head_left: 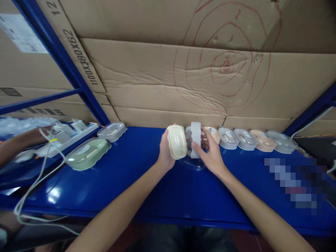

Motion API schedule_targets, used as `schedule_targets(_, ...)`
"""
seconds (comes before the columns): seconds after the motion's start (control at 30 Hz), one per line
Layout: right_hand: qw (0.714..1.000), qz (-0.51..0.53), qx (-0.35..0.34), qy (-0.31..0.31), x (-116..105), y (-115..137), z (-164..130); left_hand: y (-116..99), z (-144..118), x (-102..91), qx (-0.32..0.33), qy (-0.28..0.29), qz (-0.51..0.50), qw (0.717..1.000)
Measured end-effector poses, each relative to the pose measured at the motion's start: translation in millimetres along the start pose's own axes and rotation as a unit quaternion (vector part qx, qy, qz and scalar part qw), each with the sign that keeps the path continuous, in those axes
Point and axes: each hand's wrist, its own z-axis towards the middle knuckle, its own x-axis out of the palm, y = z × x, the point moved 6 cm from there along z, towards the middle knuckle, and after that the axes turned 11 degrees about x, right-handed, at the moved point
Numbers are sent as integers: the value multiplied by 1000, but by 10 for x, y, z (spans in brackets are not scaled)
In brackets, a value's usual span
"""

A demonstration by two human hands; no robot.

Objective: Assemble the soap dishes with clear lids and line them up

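My left hand (165, 150) is wrapped around a small cream plastic dish (177, 141), rounded and wavy-edged like a soap dish, its smooth face towards me. Just to its right, my right hand (213, 152) grips a pale grey plastic dish (196, 140) with a wavy rim, turned on its side. The two dishes are held close together above the table; whether they touch I cannot tell. Under them a clear plastic lid (193, 164) lies on the blue table (162, 192), partly hidden by the dishes and my fingers.
Several lidded dishes, such as a peach one (262, 140), line the back right. A green lidded dish (89, 153) and a grey one (112, 132) sit left, near a power strip (65, 140) with white cables. Another person's arm (23, 143) reaches in. Cardboard (147, 77) stands behind.
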Motion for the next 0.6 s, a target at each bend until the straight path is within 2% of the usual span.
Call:
schedule_targets(0.1, 999, -41, -12, -9, 140, 70, -125, 60, -109, 67, 65, 9, 2, 998)
schedule_targets(0.17, 997, -71, -19, -14, 207, 110, -186, 109, -180, 109, 80, 23, -6, 997)
schedule_targets(0.37, 989, -135, -44, -36, 279, 139, -259, 218, -334, 162, 57, 29, -27, 998)
schedule_targets(0.5, 987, -156, -33, -21, 310, 74, -268, 227, -375, 180, 45, 35, -18, 998)
schedule_targets(0.6, 980, -192, -56, -8, 332, 79, -288, 237, -382, 184, 13, 53, 4, 999)
